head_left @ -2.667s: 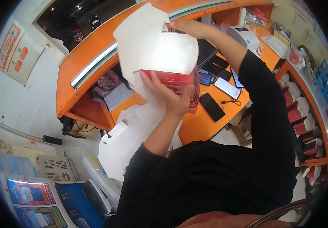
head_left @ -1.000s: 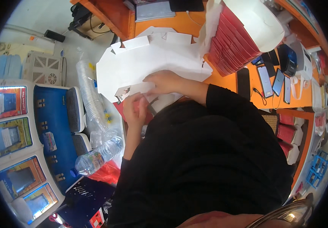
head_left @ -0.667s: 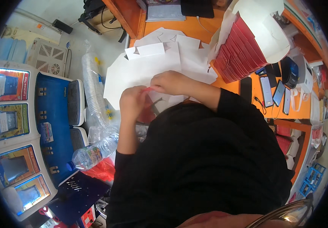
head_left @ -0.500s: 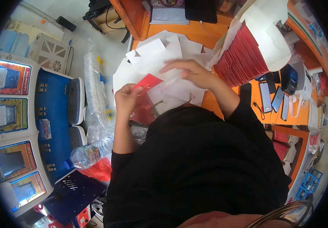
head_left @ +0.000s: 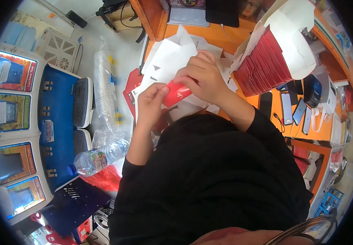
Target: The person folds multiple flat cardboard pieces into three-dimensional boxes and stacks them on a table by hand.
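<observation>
In front of me is a cardboard box blank, white on one face and red on the other, with a red flap (head_left: 176, 94) folded up between my hands. My left hand (head_left: 150, 102) pinches the near left end of this flap, thumb on top. My right hand (head_left: 206, 77) is curled over its right part, with fingers bent against the card; some fingertips are hidden. Beneath and beyond lie more white card blanks (head_left: 166, 59) in an overlapping pile, their edges hard to tell apart. Another red card edge (head_left: 131, 90) shows left of my left hand.
A tall stack of nested red boxes (head_left: 262, 61) stands on the orange table to the right, near several phones (head_left: 299, 111). Left are sleeved clear plastic cups (head_left: 104, 85), a plastic bottle (head_left: 97, 161) with a blue cap, and a blue-and-white drink dispenser (head_left: 60, 134).
My right hand has come down from hovering above the pile and now grips the card. My left hand has shifted right with the red flap. A white card now stands raised behind.
</observation>
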Demonstrator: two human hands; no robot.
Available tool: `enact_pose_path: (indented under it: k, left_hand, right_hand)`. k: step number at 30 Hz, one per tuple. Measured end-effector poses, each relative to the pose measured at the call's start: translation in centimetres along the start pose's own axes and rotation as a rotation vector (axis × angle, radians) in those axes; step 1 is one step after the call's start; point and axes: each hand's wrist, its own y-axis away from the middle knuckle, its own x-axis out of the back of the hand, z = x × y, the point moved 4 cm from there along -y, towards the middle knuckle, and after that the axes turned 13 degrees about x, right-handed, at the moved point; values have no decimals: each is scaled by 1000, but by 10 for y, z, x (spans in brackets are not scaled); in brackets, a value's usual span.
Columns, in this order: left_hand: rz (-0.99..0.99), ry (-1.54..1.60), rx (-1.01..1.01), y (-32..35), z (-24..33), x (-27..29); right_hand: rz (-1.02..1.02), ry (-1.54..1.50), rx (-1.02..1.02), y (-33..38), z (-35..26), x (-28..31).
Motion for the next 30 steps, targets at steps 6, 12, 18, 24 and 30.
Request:
enact_pose_path:
  k: [6,12,18,24,30]
  left_hand:
    - [-3,-197,-3,0,14,-5]
    - [-198,-714,-519,17,48,2]
    - [-209,-278,-200,9,34,5]
    - [-9,506,67,-3,34,-12]
    - [-49,608,120,1,25,-34]
  right_hand:
    - [-214,-92,-51,4,5,-2]
    - [355,-318,-752,19,64,7]
    - [283,-1035,-740,16,48,13]
    - [-27,-587,6,14,-28,18]
    - [-114,-7,27,16,-37,19]
